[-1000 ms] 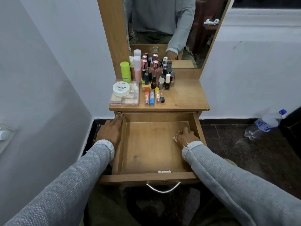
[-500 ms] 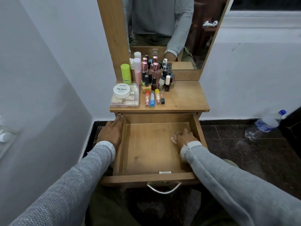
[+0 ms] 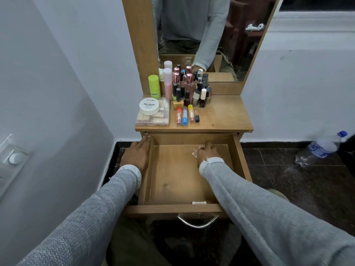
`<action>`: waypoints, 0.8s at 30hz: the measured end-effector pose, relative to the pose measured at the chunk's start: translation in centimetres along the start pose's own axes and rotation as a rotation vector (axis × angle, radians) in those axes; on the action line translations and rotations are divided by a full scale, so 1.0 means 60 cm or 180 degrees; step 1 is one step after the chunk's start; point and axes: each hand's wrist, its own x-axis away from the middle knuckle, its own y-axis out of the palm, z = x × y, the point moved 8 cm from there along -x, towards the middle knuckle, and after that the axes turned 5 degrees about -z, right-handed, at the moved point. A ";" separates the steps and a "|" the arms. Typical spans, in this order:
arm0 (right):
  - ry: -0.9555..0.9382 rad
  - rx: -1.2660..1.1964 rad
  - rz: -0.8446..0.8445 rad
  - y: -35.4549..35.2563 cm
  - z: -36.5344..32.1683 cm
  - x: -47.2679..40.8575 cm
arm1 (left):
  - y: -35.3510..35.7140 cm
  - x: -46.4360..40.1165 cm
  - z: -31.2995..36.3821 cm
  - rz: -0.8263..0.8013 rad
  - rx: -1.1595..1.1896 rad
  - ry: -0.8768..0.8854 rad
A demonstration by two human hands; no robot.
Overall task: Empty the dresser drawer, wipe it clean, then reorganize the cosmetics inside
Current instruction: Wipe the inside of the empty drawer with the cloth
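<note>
Matt wooden drawer [image 3: 172, 181] — shiny metal handle [image 3: 197, 224] — knitted grey sleeves [image 3: 249, 204].

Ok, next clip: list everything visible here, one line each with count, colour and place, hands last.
drawer: one, wooden, pulled open
cloth: one, light patterned, in drawer under right hand
cosmetics: many, mixed colours, dresser top
nail polish tub: one, white, on clear box
clear box: one, dresser top left
mirror: one, behind cosmetics
water bottle: one, clear, blue cap, floor right
left hand: rests on drawer's left edge
right hand: holds cloth at drawer back
</note>
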 end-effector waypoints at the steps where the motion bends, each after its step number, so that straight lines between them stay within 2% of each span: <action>1: -0.0030 -0.0081 0.0047 -0.004 -0.014 0.003 | 0.000 0.000 0.000 0.0001 0.0006 -0.0015; 4: -0.0311 -0.0330 0.0163 0.013 -0.069 0.003 | 0.000 -0.001 -0.002 0.0012 0.0006 -0.0023; 7: -0.0895 -0.0257 -0.0047 0.063 -0.140 0.016 | -0.001 0.001 0.000 0.0003 -0.0014 -0.0031; 10: -0.1144 -0.0166 -0.0166 0.082 -0.169 0.020 | -0.003 0.002 0.003 0.0019 -0.0013 -0.0006; 12: -0.1072 -0.0287 -0.0260 0.073 -0.152 0.005 | -0.003 0.001 0.001 0.0027 -0.0004 0.0000; 18: -0.0354 -0.0093 0.0292 0.006 -0.014 -0.041 | -0.002 0.001 0.000 0.0057 -0.0009 0.0029; 24: 0.0265 0.0120 -0.0076 0.031 0.091 -0.015 | -0.002 0.002 0.001 0.0062 -0.0037 0.0027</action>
